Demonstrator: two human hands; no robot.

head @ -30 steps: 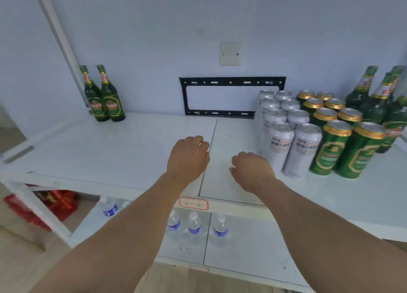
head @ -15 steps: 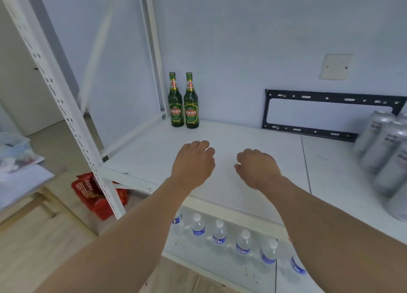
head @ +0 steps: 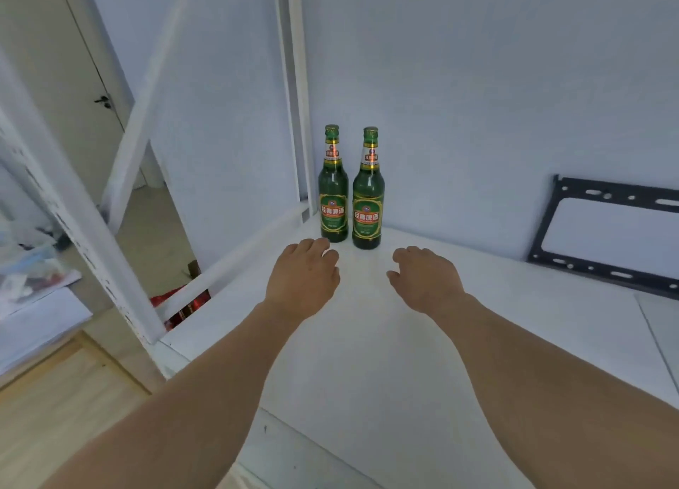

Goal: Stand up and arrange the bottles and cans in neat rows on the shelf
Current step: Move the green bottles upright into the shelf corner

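Observation:
Two green glass beer bottles stand upright side by side in the shelf's back left corner, the left bottle (head: 333,191) and the right bottle (head: 368,194). Both carry green and gold labels. My left hand (head: 303,279) hovers palm down just in front of the left bottle, fingers loosely curled, holding nothing. My right hand (head: 426,279) hovers a little in front and to the right of the right bottle, fingers apart and empty. The white shelf board (head: 422,360) lies under both hands. The cans and the other bottles are out of view.
A white shelf upright (head: 297,95) rises at the corner behind the bottles, and a scuffed front post (head: 84,246) stands at the left. A black metal bracket (head: 606,231) leans on the wall at the right. Red packaging (head: 183,306) lies on the floor below.
The view has swung left: the cans and right-hand bottles have left the frame. Both hands have moved toward the two bottles in the left corner, still empty.

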